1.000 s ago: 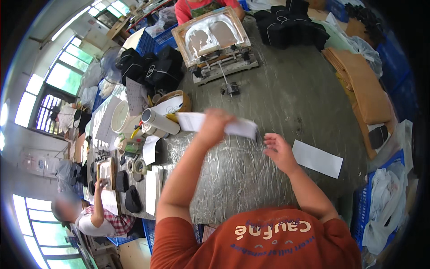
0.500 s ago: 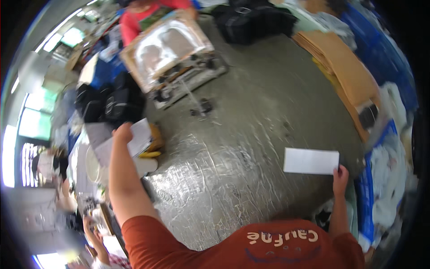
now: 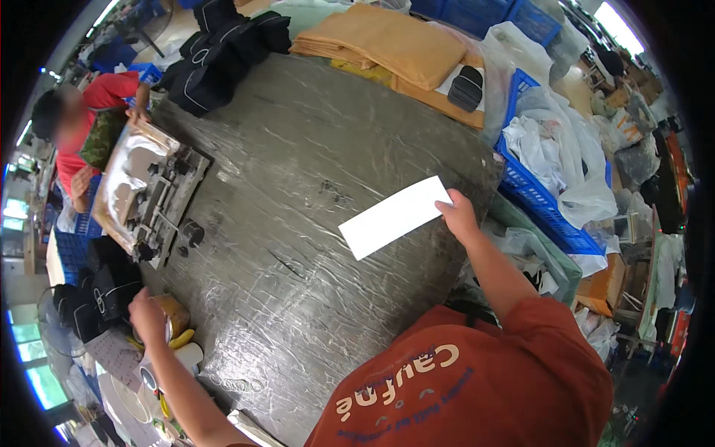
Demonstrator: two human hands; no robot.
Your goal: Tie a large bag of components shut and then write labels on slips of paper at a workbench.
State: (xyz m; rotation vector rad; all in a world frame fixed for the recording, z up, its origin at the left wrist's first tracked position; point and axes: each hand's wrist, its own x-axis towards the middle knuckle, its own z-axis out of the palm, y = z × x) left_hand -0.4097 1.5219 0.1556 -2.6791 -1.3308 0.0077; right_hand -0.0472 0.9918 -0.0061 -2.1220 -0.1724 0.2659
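Observation:
My right hand (image 3: pixel 460 214) pinches the right end of a blank white rectangular sheet (image 3: pixel 395 217), held over the middle right of the dark table (image 3: pixel 298 171). My left hand (image 3: pixel 147 311) reaches to the table's left edge. Next to it are a pile of black bags (image 3: pixel 112 287) and a brown tape roll (image 3: pixel 173 314). Its fingers point away from me and are largely hidden, so a grip cannot be made out. Papers with writing (image 3: pixel 118 359) lie just nearer to me than that hand.
At the left, a person in red (image 3: pixel 112 97) holds a raised screen frame (image 3: pixel 134 175) hinged to a metal base. More black bags (image 3: pixel 216 63) and folded tan cloth (image 3: pixel 387 41) lie along the far edge. A blue crate (image 3: pixel 555 201) with plastic bags stands right.
My view has turned to the right. The white sheet, still in my right hand, is tilted and farther in over the table. My left hand has come away from the papers it was on.

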